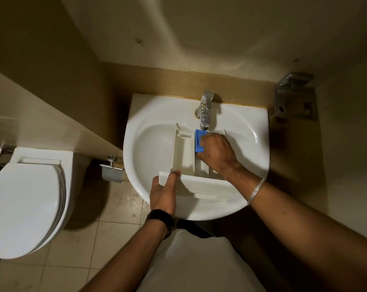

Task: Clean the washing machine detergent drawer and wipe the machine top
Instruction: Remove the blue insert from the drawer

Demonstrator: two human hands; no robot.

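A white detergent drawer lies in the white sink, its front panel toward me and its back end under the tap. My left hand grips the left end of the front panel, thumb on top. My right hand reaches into the drawer's right compartments, fingers curled around the blue insert in the middle. The right side of the drawer is hidden under that hand.
A toilet with its lid down stands to the left. A metal paper holder hangs between toilet and sink. A metal fitting sits on the wall to the right. Tiled floor lies below.
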